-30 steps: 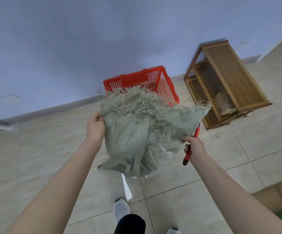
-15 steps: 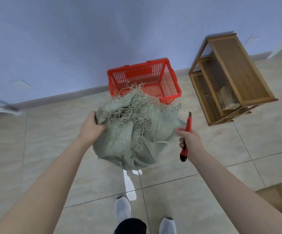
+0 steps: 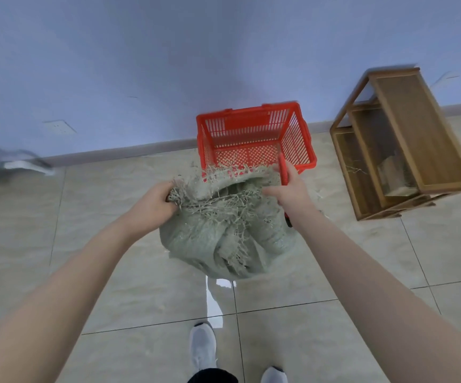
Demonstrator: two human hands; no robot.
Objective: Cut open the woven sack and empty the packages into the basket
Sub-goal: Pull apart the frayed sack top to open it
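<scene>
Left hand (image 3: 156,201) clenches the frayed rim of the woven sack (image 3: 224,233). Right hand (image 3: 288,189) pinches the opposite rim, red knife (image 3: 282,170) clamped in its fingers. Sack mouth faces up at frame centre, contents hidden. Basket (image 3: 297,142) lies just above the mouth, nearest the right hand, with no packages visible inside; judged next step: tip the mouth away from the body
</scene>
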